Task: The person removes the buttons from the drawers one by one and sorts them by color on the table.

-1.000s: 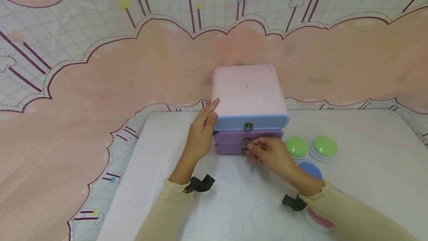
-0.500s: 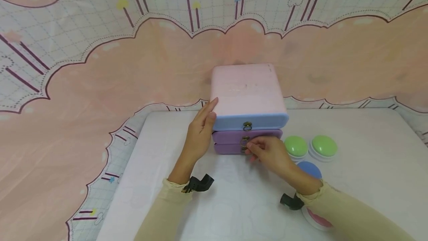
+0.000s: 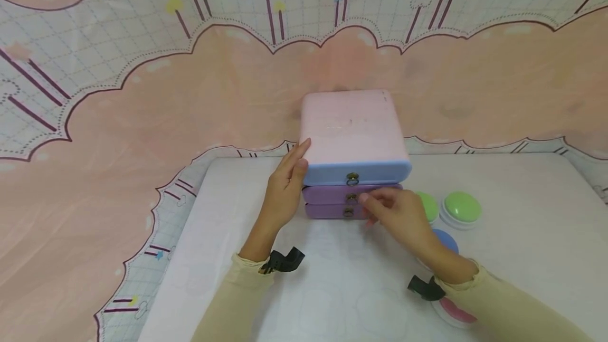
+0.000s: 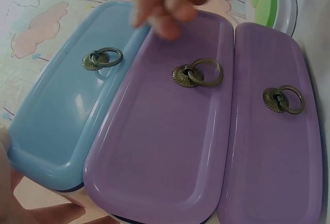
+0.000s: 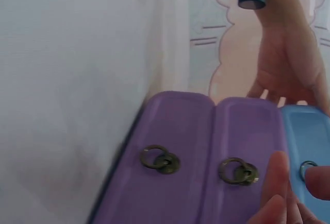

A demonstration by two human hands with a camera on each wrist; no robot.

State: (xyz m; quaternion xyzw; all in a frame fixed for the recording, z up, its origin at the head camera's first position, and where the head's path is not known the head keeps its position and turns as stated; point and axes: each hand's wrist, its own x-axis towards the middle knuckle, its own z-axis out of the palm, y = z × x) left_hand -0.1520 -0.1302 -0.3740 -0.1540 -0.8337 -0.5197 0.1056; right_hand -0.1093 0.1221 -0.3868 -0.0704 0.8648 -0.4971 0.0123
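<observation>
A small drawer box with a pink top (image 3: 353,125) stands on the white table. Its fronts are a blue drawer (image 3: 328,174) above a middle purple drawer (image 3: 320,195) and a bottom purple drawer (image 3: 323,211), each with a brass ring pull. My left hand (image 3: 283,189) rests against the box's left side, fingers extended. Just right of the middle ring pull (image 4: 209,73), my right hand (image 3: 399,218) hovers with loosely bent fingers that hold nothing. All three rings hang free in the left wrist view, where the right hand is blurred.
Right of the box sit two green-topped round things (image 3: 462,206) with white bases. A blue-topped one (image 3: 446,239) and a pink one (image 3: 457,311) lie partly under the right arm. A patterned cloth (image 3: 228,99) rises behind the table.
Earlier my right fingers pinched the middle drawer's ring pull. They have let go and moved a little to the right. My left hand has stayed in place.
</observation>
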